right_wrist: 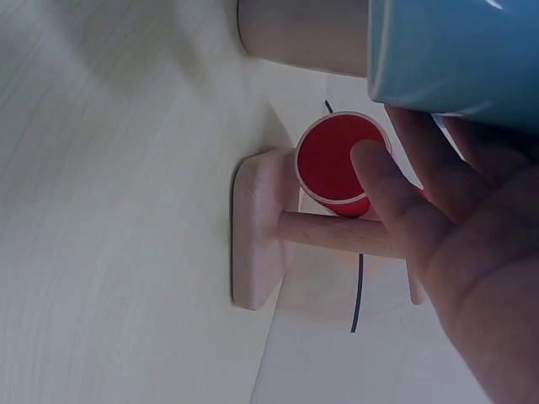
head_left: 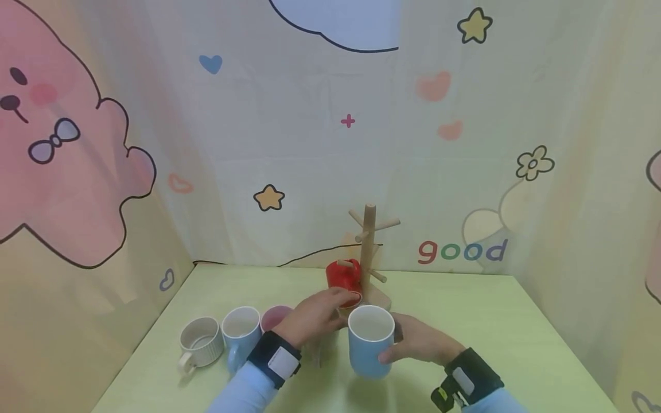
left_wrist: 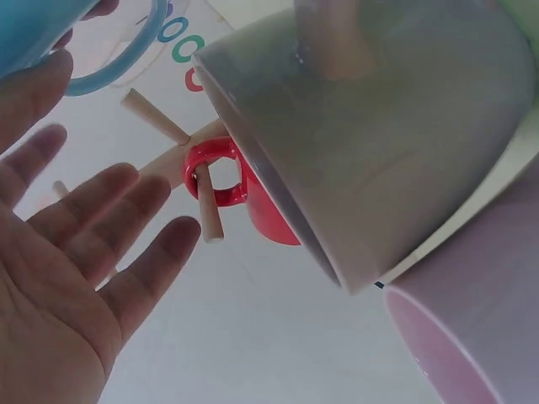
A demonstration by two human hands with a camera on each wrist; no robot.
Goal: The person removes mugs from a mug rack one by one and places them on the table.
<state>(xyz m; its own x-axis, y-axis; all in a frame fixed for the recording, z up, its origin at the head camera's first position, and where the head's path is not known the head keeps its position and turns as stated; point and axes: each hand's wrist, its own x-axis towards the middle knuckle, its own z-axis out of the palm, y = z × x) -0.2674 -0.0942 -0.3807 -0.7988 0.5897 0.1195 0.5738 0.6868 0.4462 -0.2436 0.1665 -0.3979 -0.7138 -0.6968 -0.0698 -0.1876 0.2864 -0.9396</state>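
My right hand point(head_left: 426, 341) grips a light blue mug point(head_left: 369, 358) by its side, thumb in front. The mug is upright over the table; its handle point(left_wrist: 156, 50) appears in the left wrist view. My left hand point(head_left: 317, 312) reaches beside it, fingers spread and apart from the wooden mug tree point(head_left: 368, 246). A red mug point(head_left: 341, 275) hangs by its handle on a low peg of that tree. Close to the left hand stands a greyish mug point(left_wrist: 379, 143), mostly hidden behind the hand in the head view. A pink mug point(head_left: 273, 315) is partly covered by the left hand.
On the table's left side stand a ribbed cream mug point(head_left: 206, 350) and another light blue mug point(head_left: 242, 327). The pale yellow-green table point(head_left: 490, 321) backs onto a printed curtain point(head_left: 310, 143). Upper pegs of the mug tree stick out sideways.
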